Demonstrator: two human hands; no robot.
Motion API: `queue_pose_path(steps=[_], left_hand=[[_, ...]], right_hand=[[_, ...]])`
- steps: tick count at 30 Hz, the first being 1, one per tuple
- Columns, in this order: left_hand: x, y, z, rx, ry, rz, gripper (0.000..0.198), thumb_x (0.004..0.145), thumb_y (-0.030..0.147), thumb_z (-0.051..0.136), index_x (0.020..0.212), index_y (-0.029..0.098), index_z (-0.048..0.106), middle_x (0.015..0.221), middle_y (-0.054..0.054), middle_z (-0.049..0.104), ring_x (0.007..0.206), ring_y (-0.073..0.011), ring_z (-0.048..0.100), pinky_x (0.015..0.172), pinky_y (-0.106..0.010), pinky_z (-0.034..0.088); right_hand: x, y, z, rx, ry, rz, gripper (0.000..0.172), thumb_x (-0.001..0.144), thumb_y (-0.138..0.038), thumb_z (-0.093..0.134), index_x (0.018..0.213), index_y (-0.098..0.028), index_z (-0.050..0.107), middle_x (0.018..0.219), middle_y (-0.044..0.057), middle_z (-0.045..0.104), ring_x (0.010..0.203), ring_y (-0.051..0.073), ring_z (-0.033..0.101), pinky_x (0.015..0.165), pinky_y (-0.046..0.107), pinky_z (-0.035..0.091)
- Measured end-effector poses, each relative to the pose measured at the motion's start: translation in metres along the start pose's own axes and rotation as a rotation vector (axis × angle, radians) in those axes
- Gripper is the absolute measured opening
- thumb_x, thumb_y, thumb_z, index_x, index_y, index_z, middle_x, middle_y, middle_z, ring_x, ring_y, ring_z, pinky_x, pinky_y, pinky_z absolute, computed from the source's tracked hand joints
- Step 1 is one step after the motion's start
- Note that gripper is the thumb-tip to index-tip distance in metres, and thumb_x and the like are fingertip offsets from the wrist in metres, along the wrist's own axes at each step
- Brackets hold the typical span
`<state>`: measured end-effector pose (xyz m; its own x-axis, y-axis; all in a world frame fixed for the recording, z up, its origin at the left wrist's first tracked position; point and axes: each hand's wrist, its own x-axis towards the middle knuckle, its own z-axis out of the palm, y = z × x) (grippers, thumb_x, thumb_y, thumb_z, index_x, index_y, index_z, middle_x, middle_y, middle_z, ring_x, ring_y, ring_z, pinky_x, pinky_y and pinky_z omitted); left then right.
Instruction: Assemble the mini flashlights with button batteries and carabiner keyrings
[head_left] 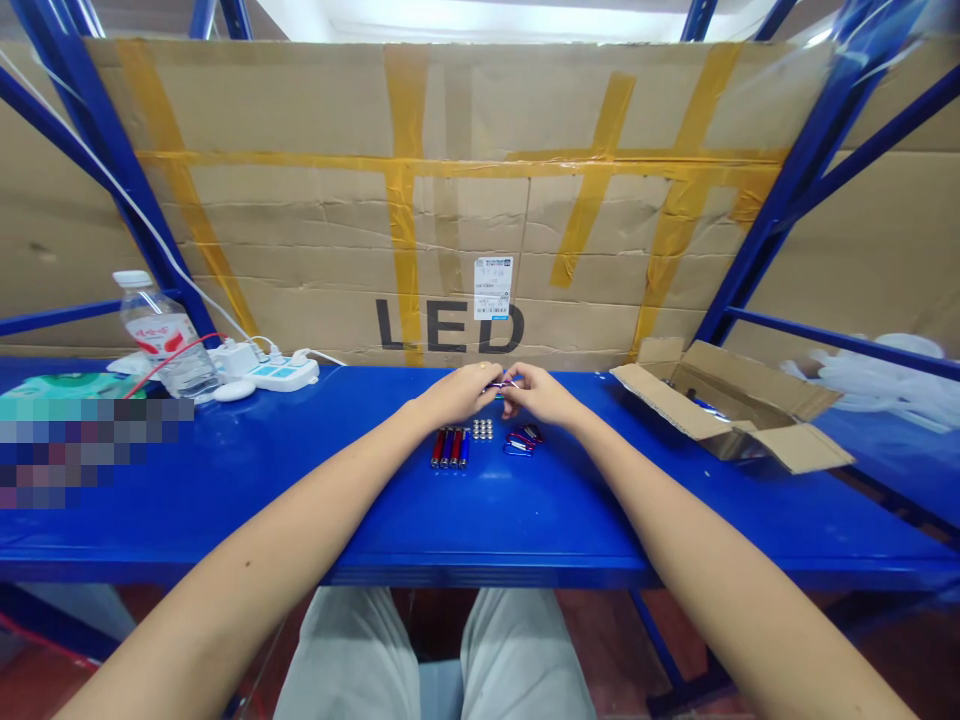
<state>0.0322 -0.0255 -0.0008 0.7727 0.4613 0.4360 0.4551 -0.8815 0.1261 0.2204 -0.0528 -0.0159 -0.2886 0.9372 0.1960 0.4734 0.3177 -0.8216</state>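
Observation:
Both hands meet over the blue table [495,520], near its back edge. My left hand [461,393] has its fingers closed on a small shiny item, too small to name. My right hand [541,395] pinches at the same spot from the other side. Just below my left hand, red and blue metal tubes [451,448] lie side by side. Several small silver button cells [483,430] sit in a grid to the right of the tubes. Under my right hand is a small pile of red and blue carabiner clips [523,440].
An open cardboard box [675,405] with some items inside stands at the right. At the left are a plastic bottle [169,340], a white power strip [281,373] and cables. A large cardboard sheet [322,250] rises behind the table.

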Motion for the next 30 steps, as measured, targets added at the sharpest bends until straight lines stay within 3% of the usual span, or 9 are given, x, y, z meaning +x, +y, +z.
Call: queue_pose_path(steps=[3,7,17,20,23,30], left_hand=[[-0.001,-0.001,0.000,-0.015,-0.011,-0.028,0.016,0.094,0.023,0.043,0.099,0.016,0.056,0.095,-0.009,0.064,0.088,-0.0210,0.059,0.076,-0.031,0.043],[-0.002,-0.004,0.000,-0.071,-0.003,-0.079,0.017,0.093,0.025,0.044,0.095,0.016,0.058,0.093,-0.008,0.066,0.083,-0.0200,0.060,0.071,-0.030,0.041],[-0.005,0.002,-0.003,-0.173,0.017,-0.194,0.013,0.080,0.025,0.052,0.082,0.016,0.062,0.076,-0.001,0.064,0.068,-0.0139,0.052,0.062,-0.025,0.036],[-0.008,0.006,-0.014,-0.150,-0.094,-0.162,0.011,0.076,0.022,0.054,0.080,0.016,0.062,0.071,0.000,0.062,0.065,-0.0128,0.051,0.060,-0.024,0.035],[-0.011,0.018,-0.026,-0.079,-0.298,-0.069,0.010,0.074,0.020,0.057,0.080,0.017,0.064,0.070,0.000,0.063,0.062,-0.0126,0.052,0.057,-0.024,0.034],[-0.010,0.058,-0.030,0.193,-0.479,0.045,0.014,0.073,0.014,0.058,0.080,0.019,0.070,0.075,-0.004,0.068,0.068,-0.0179,0.059,0.060,-0.027,0.038]], right_hand=[[-0.001,0.000,0.002,-0.086,0.031,-0.050,0.007,0.090,-0.026,0.049,0.091,-0.019,0.049,0.058,-0.002,0.060,0.056,0.015,0.060,0.057,0.023,0.045],[0.001,0.003,0.005,-0.144,0.107,-0.072,0.004,0.089,-0.024,0.049,0.088,-0.021,0.047,0.059,-0.004,0.058,0.058,0.014,0.060,0.058,0.023,0.045],[0.000,0.000,0.006,-0.006,0.028,-0.037,0.006,0.087,-0.021,0.052,0.084,-0.021,0.046,0.056,-0.004,0.056,0.050,0.013,0.057,0.050,0.022,0.044],[-0.001,0.002,0.000,0.030,0.024,-0.004,0.008,0.086,-0.019,0.054,0.083,-0.020,0.047,0.053,-0.004,0.055,0.048,0.013,0.057,0.048,0.022,0.044],[-0.001,0.007,-0.007,0.024,0.033,0.002,0.008,0.086,-0.017,0.054,0.082,-0.020,0.048,0.051,-0.004,0.055,0.046,0.013,0.056,0.047,0.023,0.045],[0.002,0.013,-0.013,-0.009,0.047,-0.016,0.008,0.085,-0.018,0.057,0.081,-0.019,0.050,0.051,-0.004,0.057,0.045,0.012,0.055,0.046,0.022,0.045]])
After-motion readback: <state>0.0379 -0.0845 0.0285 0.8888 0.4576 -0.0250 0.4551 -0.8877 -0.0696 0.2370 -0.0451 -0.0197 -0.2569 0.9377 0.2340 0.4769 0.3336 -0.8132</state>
